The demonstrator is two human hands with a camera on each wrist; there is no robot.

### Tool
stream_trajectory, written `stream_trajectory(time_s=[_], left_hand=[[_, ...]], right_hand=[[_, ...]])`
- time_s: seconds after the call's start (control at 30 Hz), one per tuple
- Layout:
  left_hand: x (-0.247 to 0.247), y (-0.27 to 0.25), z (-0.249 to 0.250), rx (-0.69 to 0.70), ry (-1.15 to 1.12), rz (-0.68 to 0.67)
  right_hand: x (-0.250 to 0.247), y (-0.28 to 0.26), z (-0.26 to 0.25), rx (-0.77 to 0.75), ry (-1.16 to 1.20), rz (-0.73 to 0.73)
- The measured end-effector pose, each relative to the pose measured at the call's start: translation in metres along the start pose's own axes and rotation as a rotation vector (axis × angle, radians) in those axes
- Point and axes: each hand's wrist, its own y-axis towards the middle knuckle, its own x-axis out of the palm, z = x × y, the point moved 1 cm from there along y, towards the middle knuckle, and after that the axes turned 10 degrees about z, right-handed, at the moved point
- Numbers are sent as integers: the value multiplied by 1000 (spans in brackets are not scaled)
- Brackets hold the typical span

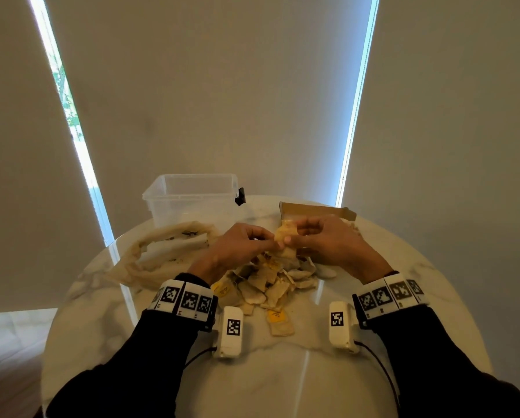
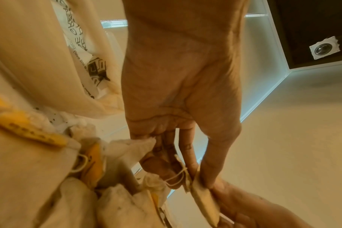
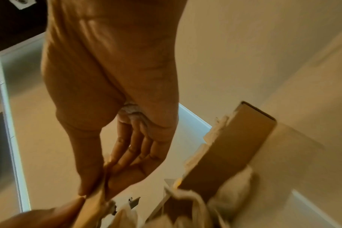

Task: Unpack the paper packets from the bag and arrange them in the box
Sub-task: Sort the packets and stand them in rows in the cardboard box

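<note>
Paper, pale tan and creased, makes up the one packet held up between both hands above the heap of packets on the round marble table. The left hand pinches the packet's near edge between thumb and fingertips, and the left wrist view shows a thin string looped round the packet by those fingers. The right hand grips the same packet from the other side, thumb against fingers; in the right wrist view its thumb and fingers close on the packet's edge. The heap, a loose pile of similar packets, some with yellow tags, lies directly below the hands, toward the person. A brown cardboard box stands open beyond the heap on its right, just behind the right hand, with pale packets showing at its rim. A limp cream bag lies crumpled left of the heap, beside the left hand. A clear plastic tub sits behind the bag, far left of the heap, at the table's back edge. Dark sleeves and marker wristbands cover both wrists.
</note>
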Motion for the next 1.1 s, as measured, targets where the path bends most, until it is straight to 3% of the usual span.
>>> stream_trajectory(time_s=[0.2, 0.47, 0.6, 0.83, 1.1], left_hand=[[-5, 2, -9, -29, -101, 111], [-6, 1, -13, -53, -110, 103], [-6, 3, -17, -60, -112, 92], [-5, 5, -21, -64, -97, 98], [-2, 5, -21, -67, -82, 97]], right_hand=[[-30, 57, -25, -68, -225, 243], [1, 103, 4, -31, -844, -47], [11, 105, 15, 31, -889, -156], [14, 109, 19, -40, -885, -76], [15, 113, 23, -42, -848, -124]])
